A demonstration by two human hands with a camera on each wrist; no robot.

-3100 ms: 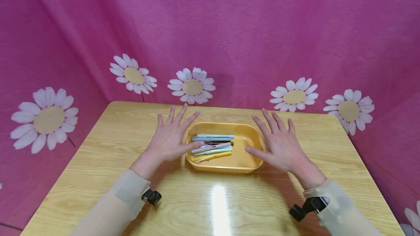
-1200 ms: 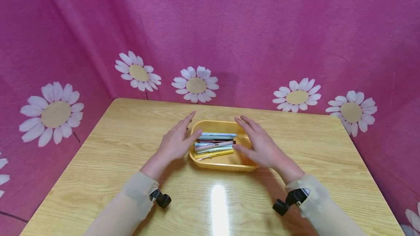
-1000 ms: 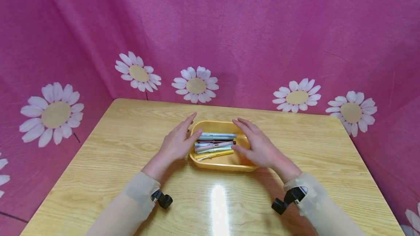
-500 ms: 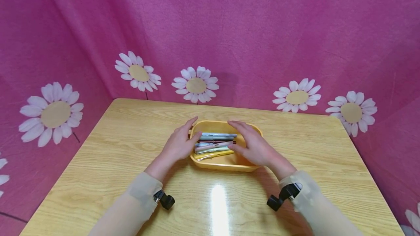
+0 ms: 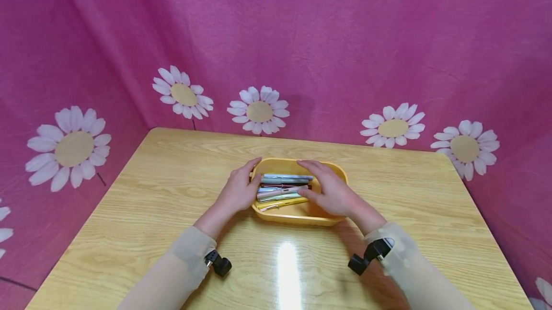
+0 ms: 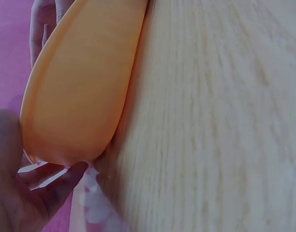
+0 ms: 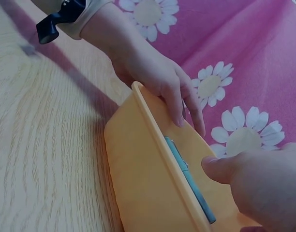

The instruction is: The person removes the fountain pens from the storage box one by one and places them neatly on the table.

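Note:
My left hand grips the left end of a yellow-orange plastic tray, thumb over the rim and fingers outside. In the left wrist view, its fingertips touch the tray's end wall. Several capped pens lie side by side in the tray's left part, among them a yellow pen, a pink pen and a light blue pen. Over the tray's right part, my right hand extends with relaxed fingers, its thumb close to the pens' right ends; contact cannot be told. The right wrist view shows one teal pen.
The tray stands on a light wood-grain table. A magenta cloth printed with white daisies hangs behind and beside it. Each wrist carries a small black camera.
Both hands have come inward from a spread pose above the tray. The left hand has taken hold of the tray's left end. The right hand has shifted left towards the pens.

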